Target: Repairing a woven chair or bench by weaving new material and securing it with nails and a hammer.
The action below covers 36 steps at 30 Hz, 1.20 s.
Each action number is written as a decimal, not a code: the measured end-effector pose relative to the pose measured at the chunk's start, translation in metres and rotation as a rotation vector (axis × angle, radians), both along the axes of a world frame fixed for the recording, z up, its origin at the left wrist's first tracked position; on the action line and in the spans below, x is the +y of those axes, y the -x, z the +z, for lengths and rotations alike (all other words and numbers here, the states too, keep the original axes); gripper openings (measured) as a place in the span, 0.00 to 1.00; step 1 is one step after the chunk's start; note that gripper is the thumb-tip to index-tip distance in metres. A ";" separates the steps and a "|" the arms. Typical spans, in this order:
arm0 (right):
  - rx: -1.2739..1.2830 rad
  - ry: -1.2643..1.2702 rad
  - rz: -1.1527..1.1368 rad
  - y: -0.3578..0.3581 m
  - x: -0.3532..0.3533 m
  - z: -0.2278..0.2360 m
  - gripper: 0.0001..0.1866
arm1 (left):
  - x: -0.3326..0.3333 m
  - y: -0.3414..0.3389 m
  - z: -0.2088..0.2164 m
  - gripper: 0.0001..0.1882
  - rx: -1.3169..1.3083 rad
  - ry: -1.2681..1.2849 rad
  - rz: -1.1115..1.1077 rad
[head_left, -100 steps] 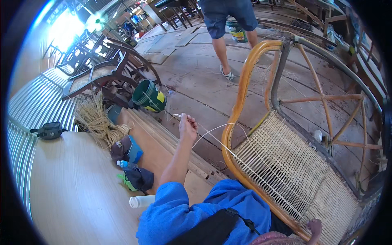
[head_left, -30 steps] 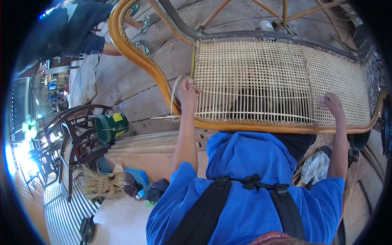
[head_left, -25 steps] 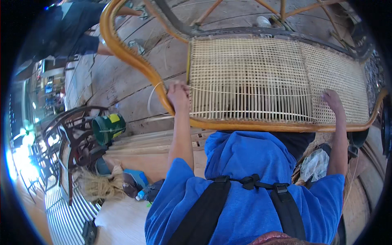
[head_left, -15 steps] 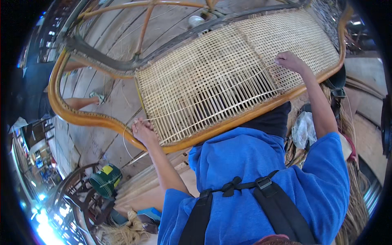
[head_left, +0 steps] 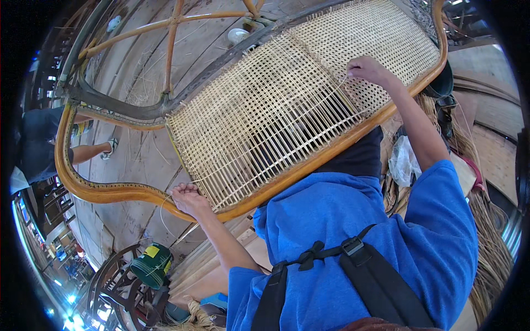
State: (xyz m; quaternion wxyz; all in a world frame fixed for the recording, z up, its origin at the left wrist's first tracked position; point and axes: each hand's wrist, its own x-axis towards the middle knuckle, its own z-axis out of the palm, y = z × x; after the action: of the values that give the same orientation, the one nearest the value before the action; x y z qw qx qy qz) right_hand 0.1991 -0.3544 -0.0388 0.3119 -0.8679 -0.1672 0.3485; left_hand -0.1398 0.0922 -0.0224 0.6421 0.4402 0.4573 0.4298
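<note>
A woven cane panel point(head_left: 243, 102) fills a curved, varnished rattan frame point(head_left: 107, 195) across my lap. Its weave is dense on the far side; along the near edge the strands sit in wider-spaced rows with gaps between. My left hand point(head_left: 190, 199) is at the panel's near left corner, fingers curled round a thin pale cane strand point(head_left: 162, 216), whose loose length loops down past the frame. Over the right part of the panel, my right hand point(head_left: 367, 70) is closed in a pinch, with a strand running from its fingertips toward the weave.
A green bucket point(head_left: 152, 266) with yellow patches stands at lower left beside dark carved furniture point(head_left: 107, 289). Bundles of long fibre point(head_left: 491, 248) and a clear plastic bag point(head_left: 404, 161) are at my right. Another person's leg point(head_left: 91, 152) shows at far left. Wooden planks make up the floor.
The view has shifted, moving the frame left in the picture. My right hand stays over the panel's right part, and a strand now shows at its fingertips. My left hand remains at the near left corner.
</note>
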 end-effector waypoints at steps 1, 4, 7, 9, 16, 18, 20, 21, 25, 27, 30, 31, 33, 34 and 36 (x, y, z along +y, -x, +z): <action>-0.002 -0.002 -0.006 0.003 -0.009 -0.003 0.05 | 0.002 0.003 0.001 0.11 0.031 0.033 -0.041; -0.395 0.016 0.162 0.016 -0.022 -0.001 0.07 | 0.002 0.012 0.003 0.09 0.126 0.053 -0.163; -0.856 0.180 0.213 0.024 -0.024 -0.009 0.07 | -0.006 0.011 0.012 0.09 0.241 0.061 -0.222; -0.862 0.297 0.201 0.031 -0.016 -0.012 0.08 | -0.011 0.010 0.015 0.09 0.289 0.082 -0.202; -0.617 -0.246 -0.450 0.057 0.017 -0.030 0.09 | -0.010 0.016 0.014 0.15 0.580 0.015 -0.253; -0.465 -0.195 -0.531 0.059 0.020 -0.031 0.09 | -0.011 0.017 0.013 0.17 0.630 0.002 -0.287; -0.447 -0.187 -0.547 0.060 0.022 -0.029 0.08 | -0.015 0.013 0.017 0.13 0.635 -0.016 -0.312; -0.431 -0.180 -0.563 0.060 0.023 -0.028 0.08 | -0.016 0.014 0.018 0.13 0.637 -0.014 -0.313; -0.469 -0.209 -0.520 0.062 0.028 -0.037 0.08 | -0.018 0.013 0.013 0.14 0.699 -0.086 -0.293; -0.481 -0.147 -0.504 0.065 0.029 -0.035 0.07 | -0.018 0.016 0.011 0.14 0.679 -0.087 -0.292; -0.645 -0.161 -0.444 0.071 0.033 -0.032 0.06 | -0.023 0.015 0.015 0.13 0.653 -0.084 -0.284; -0.645 -0.160 -0.443 0.071 0.032 -0.036 0.06 | -0.023 0.015 0.016 0.12 0.644 -0.094 -0.294; -0.757 -0.281 -0.426 0.073 0.029 -0.048 0.06 | -0.025 0.013 0.016 0.12 0.637 -0.102 -0.305; -0.753 -0.283 -0.422 0.075 0.032 -0.045 0.06 | -0.025 0.014 0.018 0.12 0.628 -0.102 -0.298; -0.689 -0.249 -0.478 0.078 0.035 -0.036 0.05 | -0.024 0.018 0.018 0.11 0.623 -0.100 -0.289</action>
State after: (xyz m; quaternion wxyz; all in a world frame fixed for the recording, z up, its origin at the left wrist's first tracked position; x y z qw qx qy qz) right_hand 0.1209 -0.3189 -0.0744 0.4121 -0.9036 -0.0964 -0.0662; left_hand -0.1575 0.0682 -0.0046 0.5036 0.6414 0.5427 0.2013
